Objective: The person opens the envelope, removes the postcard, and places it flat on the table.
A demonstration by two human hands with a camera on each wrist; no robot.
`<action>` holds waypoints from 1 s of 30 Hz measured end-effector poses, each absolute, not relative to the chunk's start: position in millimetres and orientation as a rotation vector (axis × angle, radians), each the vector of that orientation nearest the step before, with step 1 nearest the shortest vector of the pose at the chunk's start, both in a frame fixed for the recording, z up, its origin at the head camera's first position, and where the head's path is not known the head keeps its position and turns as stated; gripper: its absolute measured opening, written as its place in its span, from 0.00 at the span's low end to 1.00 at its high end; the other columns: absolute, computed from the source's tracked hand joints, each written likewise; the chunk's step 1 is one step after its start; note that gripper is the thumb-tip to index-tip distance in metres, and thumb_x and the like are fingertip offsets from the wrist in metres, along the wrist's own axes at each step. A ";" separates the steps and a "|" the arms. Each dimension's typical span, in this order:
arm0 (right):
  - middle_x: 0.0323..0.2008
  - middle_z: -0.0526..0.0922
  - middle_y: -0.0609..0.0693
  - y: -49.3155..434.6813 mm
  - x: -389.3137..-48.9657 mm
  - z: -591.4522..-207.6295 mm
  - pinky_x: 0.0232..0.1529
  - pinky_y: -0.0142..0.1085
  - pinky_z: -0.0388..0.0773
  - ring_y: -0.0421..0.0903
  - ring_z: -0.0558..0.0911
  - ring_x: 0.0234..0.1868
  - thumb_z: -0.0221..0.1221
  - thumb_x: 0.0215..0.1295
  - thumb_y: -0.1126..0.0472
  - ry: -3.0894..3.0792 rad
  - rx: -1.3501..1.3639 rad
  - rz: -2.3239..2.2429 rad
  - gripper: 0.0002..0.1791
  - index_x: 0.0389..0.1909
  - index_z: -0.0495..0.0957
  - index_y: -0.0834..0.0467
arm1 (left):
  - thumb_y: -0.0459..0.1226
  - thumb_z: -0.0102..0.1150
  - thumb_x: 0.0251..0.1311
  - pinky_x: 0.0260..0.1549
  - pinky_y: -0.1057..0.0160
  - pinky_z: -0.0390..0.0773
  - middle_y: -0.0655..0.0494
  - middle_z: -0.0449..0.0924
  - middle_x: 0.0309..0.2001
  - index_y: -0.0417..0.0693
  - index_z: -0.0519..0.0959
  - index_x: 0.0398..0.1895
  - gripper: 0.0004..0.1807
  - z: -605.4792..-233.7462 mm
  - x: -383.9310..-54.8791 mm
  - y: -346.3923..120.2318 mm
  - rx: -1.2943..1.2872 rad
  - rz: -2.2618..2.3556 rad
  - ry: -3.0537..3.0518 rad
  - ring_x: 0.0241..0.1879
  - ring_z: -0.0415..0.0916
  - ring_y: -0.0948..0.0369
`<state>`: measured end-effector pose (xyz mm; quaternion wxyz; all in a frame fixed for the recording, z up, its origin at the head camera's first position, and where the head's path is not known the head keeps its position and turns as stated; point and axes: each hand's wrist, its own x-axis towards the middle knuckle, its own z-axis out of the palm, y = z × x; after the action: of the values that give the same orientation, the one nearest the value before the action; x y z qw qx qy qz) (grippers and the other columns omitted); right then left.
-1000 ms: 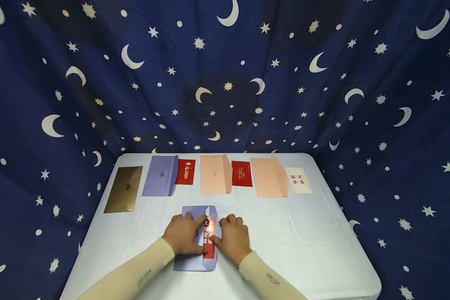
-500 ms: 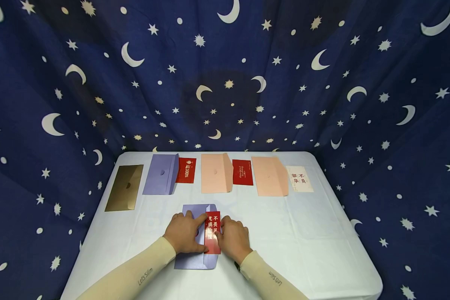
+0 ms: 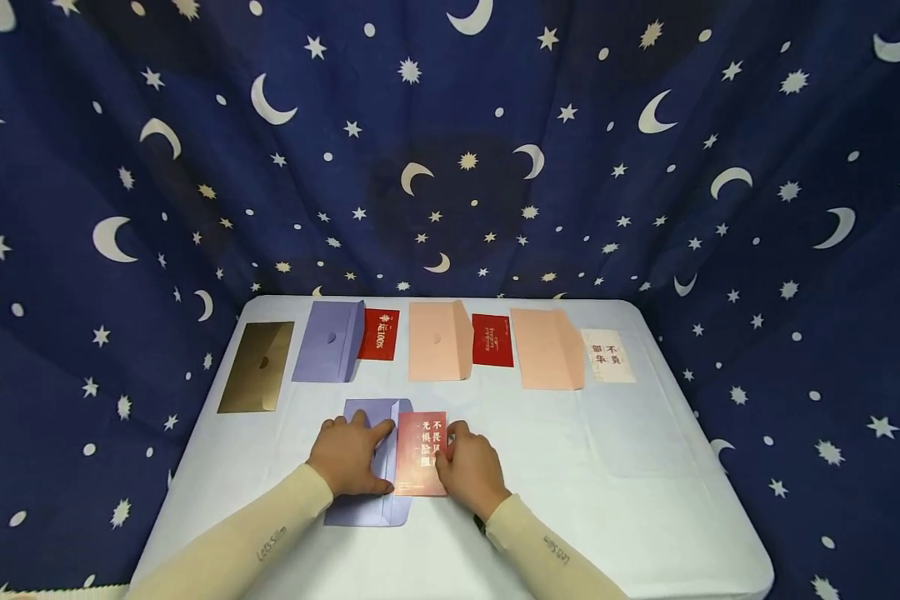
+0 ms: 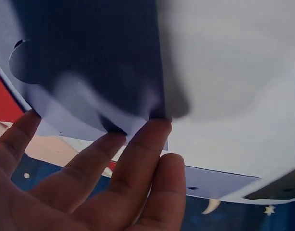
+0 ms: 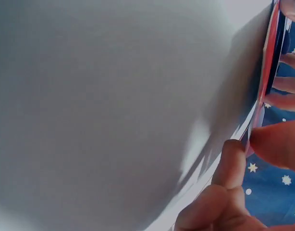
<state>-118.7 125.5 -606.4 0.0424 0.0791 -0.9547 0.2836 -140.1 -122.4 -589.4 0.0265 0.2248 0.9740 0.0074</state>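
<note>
A red card (image 3: 421,467) with white characters overlaps the open right side of a lilac envelope (image 3: 367,512), most of it showing. My right hand (image 3: 471,471) pinches the card's right edge between thumb and fingers; the right wrist view shows this pinch (image 5: 246,139) edge-on. My left hand (image 3: 348,454) rests on the envelope with its fingers spread, thumb and forefinger close to the card's left edge. In the left wrist view the fingertips of my left hand (image 4: 104,178) lie along the envelope's edge (image 4: 90,108).
A row along the back of the white table (image 3: 607,517) holds a gold envelope (image 3: 251,383), a lilac envelope (image 3: 318,354), two peach envelopes (image 3: 429,354), two red cards (image 3: 378,342) and a cream card (image 3: 607,371). A blue star-and-moon curtain (image 3: 450,125) surrounds the table.
The red card has slid to the right out of the lilac envelope with my right hand, baring more of it. My left hand and the envelope have shifted slightly left.
</note>
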 end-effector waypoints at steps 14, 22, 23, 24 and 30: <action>0.19 0.72 0.38 93.4 -130.2 -608.8 0.24 0.38 0.71 0.42 0.73 0.22 0.69 0.62 0.65 -2.883 0.528 0.765 0.25 0.62 0.83 0.55 | 0.73 0.78 0.25 0.33 0.42 0.76 0.48 0.78 0.44 0.67 0.78 0.69 0.58 -581.8 -140.7 -204.1 0.563 -0.039 2.971 0.31 0.72 0.48; 0.29 0.85 0.47 77.6 -134.3 -611.0 0.25 0.42 0.72 0.50 0.78 0.27 0.66 0.66 0.59 -2.925 0.526 0.596 0.20 0.59 0.86 0.51 | 0.71 0.79 0.26 0.35 0.39 0.77 0.45 0.78 0.48 0.67 0.78 0.69 0.57 -575.2 -139.6 -222.0 0.542 -0.044 2.936 0.34 0.73 0.47; 0.30 0.85 0.48 75.6 -134.2 -611.0 0.25 0.43 0.72 0.50 0.78 0.28 0.65 0.66 0.58 -2.941 0.525 0.580 0.20 0.59 0.86 0.51 | 0.71 0.79 0.26 0.35 0.39 0.77 0.45 0.78 0.49 0.68 0.78 0.69 0.57 -575.1 -139.9 -223.0 0.537 -0.053 2.930 0.35 0.73 0.46; 0.31 0.85 0.48 73.8 -133.8 -610.9 0.26 0.43 0.72 0.50 0.78 0.29 0.65 0.67 0.57 -2.958 0.523 0.569 0.20 0.60 0.86 0.51 | 0.70 0.79 0.26 0.35 0.39 0.78 0.45 0.78 0.49 0.68 0.78 0.69 0.56 -575.1 -140.1 -223.7 0.532 -0.059 2.924 0.35 0.73 0.46; 0.36 0.85 0.49 66.4 -130.7 -612.6 0.31 0.43 0.74 0.49 0.79 0.34 0.68 0.65 0.51 -3.027 0.515 0.503 0.23 0.60 0.86 0.52 | 0.69 0.80 0.27 0.36 0.39 0.78 0.44 0.77 0.48 0.67 0.78 0.69 0.55 -576.1 -140.2 -226.3 0.525 -0.049 2.920 0.39 0.73 0.45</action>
<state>-130.7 66.4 -612.6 0.0149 0.1653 -0.9728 0.1617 -140.2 -226.3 -576.1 0.0869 0.1764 0.9803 -0.0164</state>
